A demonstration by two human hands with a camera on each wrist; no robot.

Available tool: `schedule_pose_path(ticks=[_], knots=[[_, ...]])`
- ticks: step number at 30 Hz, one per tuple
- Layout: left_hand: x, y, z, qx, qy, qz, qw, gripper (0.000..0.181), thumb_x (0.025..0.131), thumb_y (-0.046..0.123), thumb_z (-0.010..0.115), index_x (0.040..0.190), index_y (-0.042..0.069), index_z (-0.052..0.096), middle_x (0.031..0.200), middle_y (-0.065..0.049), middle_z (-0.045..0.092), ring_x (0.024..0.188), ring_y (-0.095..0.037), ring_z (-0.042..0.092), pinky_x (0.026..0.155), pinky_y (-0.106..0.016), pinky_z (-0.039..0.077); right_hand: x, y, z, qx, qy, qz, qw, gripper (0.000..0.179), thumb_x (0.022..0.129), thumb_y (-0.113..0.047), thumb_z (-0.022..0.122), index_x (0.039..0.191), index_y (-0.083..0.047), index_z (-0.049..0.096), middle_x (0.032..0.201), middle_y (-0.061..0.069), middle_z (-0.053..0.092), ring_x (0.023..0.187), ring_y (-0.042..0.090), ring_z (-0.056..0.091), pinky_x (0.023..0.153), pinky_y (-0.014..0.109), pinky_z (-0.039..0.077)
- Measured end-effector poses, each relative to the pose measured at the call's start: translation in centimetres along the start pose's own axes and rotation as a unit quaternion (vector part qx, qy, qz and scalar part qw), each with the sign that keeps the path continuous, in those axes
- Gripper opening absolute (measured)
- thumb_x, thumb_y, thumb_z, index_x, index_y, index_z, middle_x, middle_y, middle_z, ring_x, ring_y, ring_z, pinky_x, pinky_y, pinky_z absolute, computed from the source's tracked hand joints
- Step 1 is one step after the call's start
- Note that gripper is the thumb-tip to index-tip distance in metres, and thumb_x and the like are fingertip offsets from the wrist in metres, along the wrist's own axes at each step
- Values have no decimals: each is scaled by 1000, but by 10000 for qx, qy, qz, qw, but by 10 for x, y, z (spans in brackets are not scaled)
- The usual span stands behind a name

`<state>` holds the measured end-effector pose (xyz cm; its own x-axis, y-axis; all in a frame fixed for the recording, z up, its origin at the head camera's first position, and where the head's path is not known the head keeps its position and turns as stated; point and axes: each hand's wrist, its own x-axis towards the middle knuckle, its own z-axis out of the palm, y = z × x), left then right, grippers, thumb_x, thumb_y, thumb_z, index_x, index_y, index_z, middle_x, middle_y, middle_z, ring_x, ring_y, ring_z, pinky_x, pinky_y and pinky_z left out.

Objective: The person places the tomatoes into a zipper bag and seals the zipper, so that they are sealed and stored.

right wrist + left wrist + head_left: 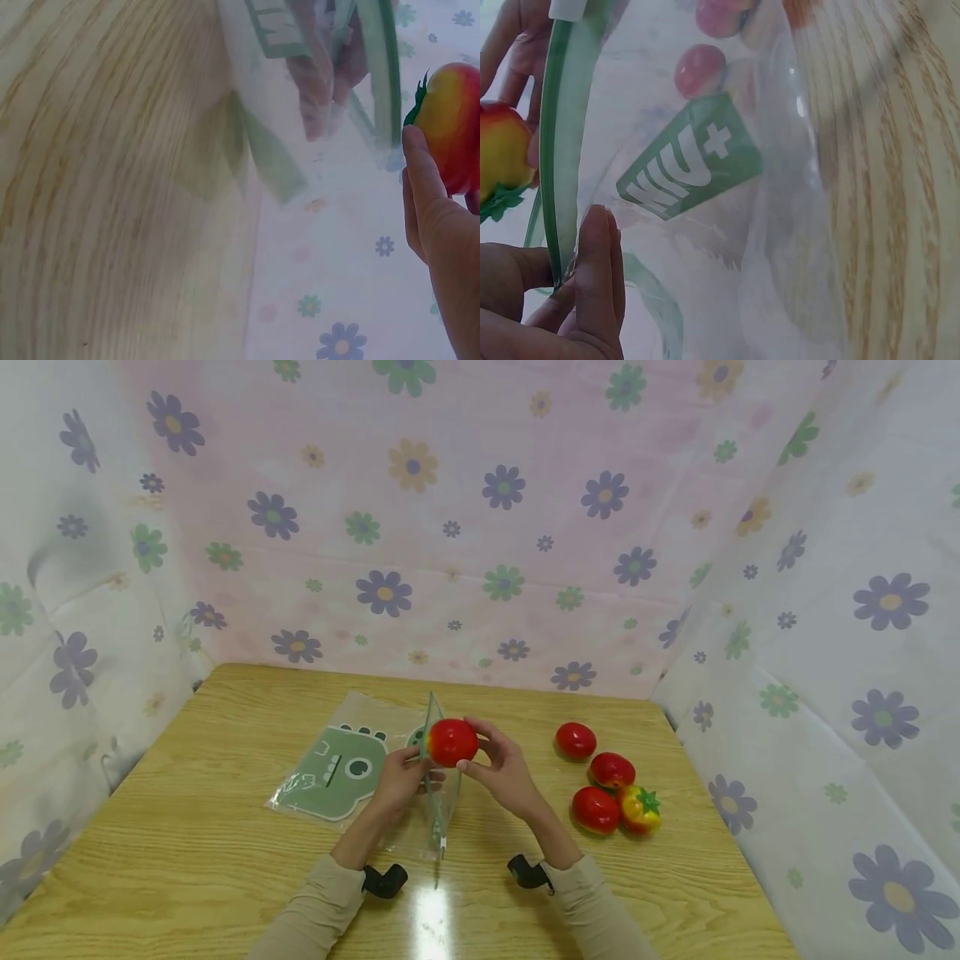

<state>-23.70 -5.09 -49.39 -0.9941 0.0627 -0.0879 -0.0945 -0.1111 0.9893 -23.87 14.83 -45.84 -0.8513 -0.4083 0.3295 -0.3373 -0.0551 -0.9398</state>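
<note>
The left hand [399,779] pinches the green-edged rim of a clear zip bag [438,814] between thumb and fingers, a grip that appears to keep the bag upright. The right hand [508,770] holds a red fruit [453,743] between curled fingers and thumb, just outside the rim; its leafy end faces the left hand, probably because the fruit is gripped from the opposite side. A white slider [568,9] sits on the rim. The bag's green label [690,161] appears to read "NIU+". Left of the left hand, a second bag [348,772] lies flat, printed with a one-eyed green face; no lettering is legible there. Right of the right hand, three red fruits [596,811] and a yellow fruit [640,811] rest grouped on the table [187,860], apparently within easy reach.
</note>
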Motion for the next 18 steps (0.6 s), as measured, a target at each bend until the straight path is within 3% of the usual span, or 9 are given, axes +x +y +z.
schedule_pose_path(ticks=[8,18], knots=[[-2,6,-2,-75,-117,143,9998,25,102,2,57,123,-12,62,101,-31,72,75,-19,73,67,-31,64,-4,7,-4,-212,178,96,9996,62,93,4,70,150,-3,45,151,17,48,129,34,55,94,31,59],[-1,8,-6,-99,-177,106,9997,31,102,3,57,130,-10,60,93,-19,76,71,-13,71,65,-25,63,-9,11,-7,-317,271,283,9987,64,92,4,71,150,-1,45,151,14,49,130,38,53,93,31,59]])
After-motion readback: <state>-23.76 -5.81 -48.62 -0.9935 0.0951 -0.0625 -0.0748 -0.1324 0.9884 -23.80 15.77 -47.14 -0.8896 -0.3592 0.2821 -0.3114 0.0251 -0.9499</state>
